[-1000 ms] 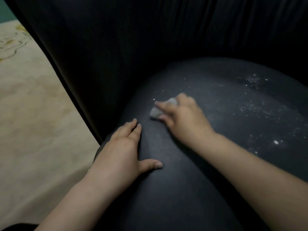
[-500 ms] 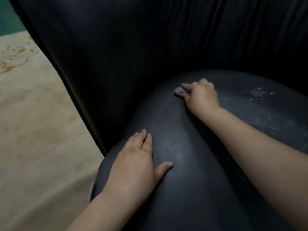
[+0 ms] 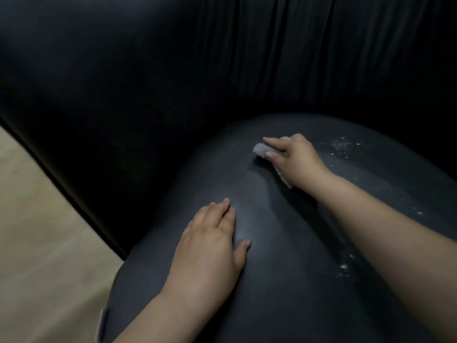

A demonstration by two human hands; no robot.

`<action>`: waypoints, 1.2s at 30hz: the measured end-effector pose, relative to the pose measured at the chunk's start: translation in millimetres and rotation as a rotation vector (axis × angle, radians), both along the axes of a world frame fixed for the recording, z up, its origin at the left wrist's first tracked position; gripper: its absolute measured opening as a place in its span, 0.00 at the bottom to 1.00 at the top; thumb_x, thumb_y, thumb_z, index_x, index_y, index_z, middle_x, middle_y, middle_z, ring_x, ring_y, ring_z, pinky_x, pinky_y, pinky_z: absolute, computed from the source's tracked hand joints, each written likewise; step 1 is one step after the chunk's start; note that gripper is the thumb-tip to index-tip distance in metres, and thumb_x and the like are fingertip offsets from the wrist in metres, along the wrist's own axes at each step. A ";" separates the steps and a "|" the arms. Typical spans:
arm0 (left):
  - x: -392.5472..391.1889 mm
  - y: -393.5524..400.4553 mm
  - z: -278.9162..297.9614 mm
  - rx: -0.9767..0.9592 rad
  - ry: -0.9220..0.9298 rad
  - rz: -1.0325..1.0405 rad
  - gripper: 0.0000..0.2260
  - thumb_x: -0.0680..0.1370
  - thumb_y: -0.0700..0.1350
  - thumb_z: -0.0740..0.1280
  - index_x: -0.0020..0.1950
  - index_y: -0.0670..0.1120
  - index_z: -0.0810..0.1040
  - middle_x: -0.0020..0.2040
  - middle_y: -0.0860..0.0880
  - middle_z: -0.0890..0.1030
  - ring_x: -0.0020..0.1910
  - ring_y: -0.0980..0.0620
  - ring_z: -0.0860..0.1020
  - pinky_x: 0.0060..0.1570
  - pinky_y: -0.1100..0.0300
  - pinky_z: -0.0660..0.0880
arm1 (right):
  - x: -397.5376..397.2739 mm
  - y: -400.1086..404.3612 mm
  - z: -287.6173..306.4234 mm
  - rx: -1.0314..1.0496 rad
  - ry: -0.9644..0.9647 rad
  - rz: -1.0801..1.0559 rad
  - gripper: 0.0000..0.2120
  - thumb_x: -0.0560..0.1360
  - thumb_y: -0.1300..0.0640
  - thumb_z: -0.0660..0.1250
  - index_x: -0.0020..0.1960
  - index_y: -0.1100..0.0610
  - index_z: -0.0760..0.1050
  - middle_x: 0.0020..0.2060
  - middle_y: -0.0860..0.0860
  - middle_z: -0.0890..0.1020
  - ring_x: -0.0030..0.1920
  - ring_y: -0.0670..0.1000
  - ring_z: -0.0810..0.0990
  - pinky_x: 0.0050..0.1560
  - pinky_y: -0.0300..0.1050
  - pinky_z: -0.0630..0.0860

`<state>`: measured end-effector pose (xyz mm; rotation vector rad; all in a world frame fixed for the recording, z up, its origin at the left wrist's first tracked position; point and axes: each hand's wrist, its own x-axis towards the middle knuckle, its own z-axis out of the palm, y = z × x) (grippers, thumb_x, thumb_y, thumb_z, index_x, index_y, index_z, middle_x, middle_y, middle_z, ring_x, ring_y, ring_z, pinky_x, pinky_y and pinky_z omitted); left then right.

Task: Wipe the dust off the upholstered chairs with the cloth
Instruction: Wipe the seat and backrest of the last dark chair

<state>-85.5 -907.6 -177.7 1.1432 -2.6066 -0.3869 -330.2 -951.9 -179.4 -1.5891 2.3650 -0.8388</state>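
A dark upholstered chair fills the view, its rounded seat cushion (image 3: 284, 256) in front of a pleated black backrest (image 3: 222, 70). White dust specks (image 3: 341, 146) lie on the seat's far right, and more dust (image 3: 345, 267) sits beside my right forearm. A small grey cloth (image 3: 262, 148) lies on the far part of the seat, and my right hand (image 3: 294, 157) holds it against the cushion, the forefinger stretched over it and the thumb under its edge. My left hand (image 3: 210, 246) rests flat on the near left of the seat with straight fingers.
A beige floor (image 3: 42, 231) shows at the left, beyond the chair's curved side. A small white tag (image 3: 101, 325) hangs at the seat's lower left edge.
My right hand carried the cloth from the seat's left middle toward the backrest, then drew it back a little. The view shifted; my left hand stays flat on the seat.
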 end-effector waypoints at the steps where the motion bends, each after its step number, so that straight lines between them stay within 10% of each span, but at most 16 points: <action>1: -6.8 0.6 0.5 0.006 0.002 -0.012 0.30 0.77 0.61 0.57 0.77 0.51 0.58 0.77 0.57 0.56 0.75 0.56 0.52 0.71 0.63 0.50 | 0.4 13.3 3.2 -0.034 -0.038 -0.004 0.18 0.76 0.50 0.66 0.66 0.47 0.73 0.57 0.55 0.75 0.64 0.55 0.71 0.69 0.45 0.65; 10: -38.6 -6.9 2.2 -0.024 0.010 -0.044 0.19 0.79 0.46 0.61 0.70 0.50 0.72 0.70 0.54 0.72 0.68 0.54 0.67 0.61 0.73 0.53 | 27.6 107.9 -11.4 -0.021 0.104 0.084 0.20 0.74 0.46 0.67 0.65 0.37 0.72 0.47 0.48 0.67 0.53 0.51 0.67 0.56 0.42 0.66; 16: -33.9 -20.7 0.6 0.037 -0.046 -0.114 0.22 0.78 0.46 0.63 0.72 0.52 0.68 0.72 0.58 0.67 0.71 0.57 0.63 0.65 0.72 0.50 | -30.8 77.6 6.4 0.054 0.129 -0.230 0.18 0.77 0.48 0.64 0.67 0.42 0.72 0.52 0.50 0.68 0.60 0.56 0.66 0.61 0.44 0.63; 36: -33.7 3.5 7.6 0.047 -0.117 -0.300 0.31 0.74 0.62 0.63 0.76 0.56 0.60 0.78 0.57 0.54 0.76 0.53 0.52 0.73 0.57 0.52 | 49.2 172.4 -6.4 -0.014 0.198 0.058 0.20 0.75 0.47 0.67 0.66 0.42 0.73 0.48 0.53 0.71 0.49 0.56 0.70 0.51 0.49 0.73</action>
